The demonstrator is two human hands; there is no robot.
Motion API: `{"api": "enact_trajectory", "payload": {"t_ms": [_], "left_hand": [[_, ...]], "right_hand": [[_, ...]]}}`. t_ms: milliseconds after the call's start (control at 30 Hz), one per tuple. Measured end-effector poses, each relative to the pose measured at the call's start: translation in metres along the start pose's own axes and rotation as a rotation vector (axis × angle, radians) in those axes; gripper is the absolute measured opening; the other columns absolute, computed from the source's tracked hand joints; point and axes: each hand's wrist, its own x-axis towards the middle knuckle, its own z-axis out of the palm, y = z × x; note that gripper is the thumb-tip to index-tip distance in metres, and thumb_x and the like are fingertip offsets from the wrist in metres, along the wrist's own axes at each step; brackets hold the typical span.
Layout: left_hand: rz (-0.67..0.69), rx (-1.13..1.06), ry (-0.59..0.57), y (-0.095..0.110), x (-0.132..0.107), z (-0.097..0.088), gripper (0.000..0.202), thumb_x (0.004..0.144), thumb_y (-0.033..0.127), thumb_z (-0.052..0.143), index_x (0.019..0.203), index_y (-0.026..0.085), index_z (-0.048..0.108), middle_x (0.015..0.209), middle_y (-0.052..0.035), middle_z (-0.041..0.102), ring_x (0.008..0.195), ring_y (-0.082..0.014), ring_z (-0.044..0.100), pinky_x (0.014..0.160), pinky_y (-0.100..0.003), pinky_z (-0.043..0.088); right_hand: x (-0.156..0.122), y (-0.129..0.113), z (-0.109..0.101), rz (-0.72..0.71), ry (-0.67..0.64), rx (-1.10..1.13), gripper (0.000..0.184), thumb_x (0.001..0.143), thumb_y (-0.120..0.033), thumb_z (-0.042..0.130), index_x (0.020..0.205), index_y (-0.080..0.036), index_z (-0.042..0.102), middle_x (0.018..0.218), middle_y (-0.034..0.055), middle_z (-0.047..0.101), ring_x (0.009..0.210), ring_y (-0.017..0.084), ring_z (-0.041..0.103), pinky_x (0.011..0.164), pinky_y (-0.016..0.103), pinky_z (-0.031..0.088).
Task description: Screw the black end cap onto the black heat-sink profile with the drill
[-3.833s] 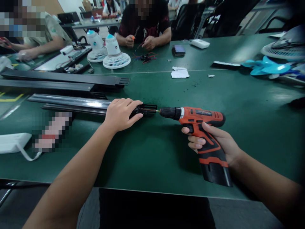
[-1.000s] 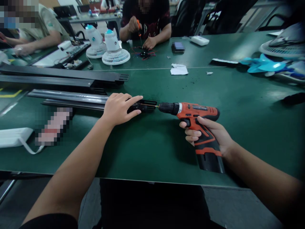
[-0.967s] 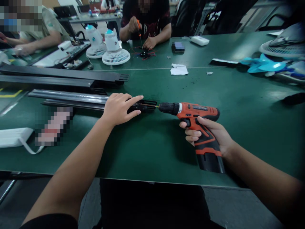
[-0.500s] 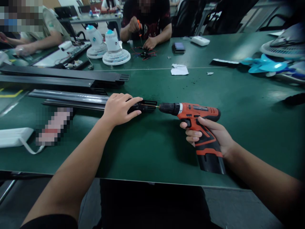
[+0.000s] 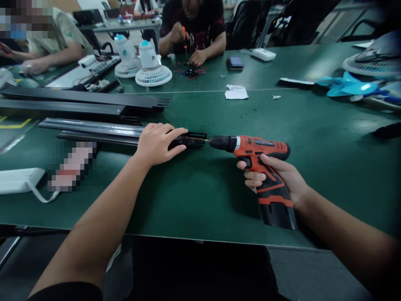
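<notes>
My right hand [image 5: 275, 173] is closed round the handle of an orange and black cordless drill [image 5: 263, 144], with the index finger near the trigger. The drill lies level and points left. Its thin bit reaches the slotted black end piece [image 5: 197, 140] of a long, dark, shiny housing [image 5: 94, 125]. My left hand [image 5: 159, 144] lies over that housing near its right end, thumb towards me and fingers across the top, gripping it against the table. The exact spot where the bit meets the end piece is too small to make out.
More long black housings [image 5: 69, 104] lie behind on the green table [image 5: 194, 200]. A phone [image 5: 73, 165] and a white cabled device [image 5: 20, 179] are at left. White fans [image 5: 153, 75], paper [image 5: 236, 92] and blue fan blades [image 5: 347, 85] stand farther off. A co-worker opposite holds a screwdriver [image 5: 184, 35].
Almost nothing differs. My hands, the drill and the black housing keep their places, while the view has shifted very slightly.
</notes>
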Motion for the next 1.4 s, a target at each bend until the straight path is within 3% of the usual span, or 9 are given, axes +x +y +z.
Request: {"api": "enact_trajectory", "payload": {"t_ms": [333, 600, 1400], "left_hand": [[-0.005, -0.011, -0.005, -0.0005, -0.0005, -0.0002, 0.054, 0.103, 0.062, 0.046, 0.139, 0.028, 0.068, 0.111, -0.0094, 0.074, 0.098, -0.0296, 0.067, 0.087, -0.044, 0.045], [0.000, -0.004, -0.003, 0.0000, -0.0005, -0.0006, 0.053, 0.103, 0.061, 0.046, 0.139, 0.028, 0.067, 0.111, -0.0093, 0.074, 0.098, -0.0296, 0.067, 0.086, -0.044, 0.045], [-0.014, -0.018, -0.008, 0.0015, -0.0004, -0.0003, 0.053, 0.103, 0.061, 0.047, 0.140, 0.028, 0.065, 0.111, -0.0090, 0.074, 0.100, -0.0298, 0.067, 0.089, -0.045, 0.045]], "right_hand": [[-0.0012, -0.0004, 0.0003, 0.031, 0.050, 0.036, 0.034, 0.087, -0.038, 0.074, 0.110, -0.014, 0.065, 0.062, -0.0027, 0.047, 0.059, 0.013, 0.052, 0.052, 0.018, 0.055], [-0.0005, 0.0003, 0.0045, 0.010, 0.068, 0.032, 0.037, 0.081, -0.036, 0.082, 0.105, -0.010, 0.070, 0.060, -0.0023, 0.048, 0.058, 0.011, 0.051, 0.052, 0.016, 0.053], [-0.0013, 0.0012, 0.0084, -0.010, 0.177, 0.014, 0.031, 0.083, -0.038, 0.073, 0.103, -0.015, 0.069, 0.060, -0.0033, 0.042, 0.056, 0.012, 0.044, 0.050, 0.018, 0.050]]}}
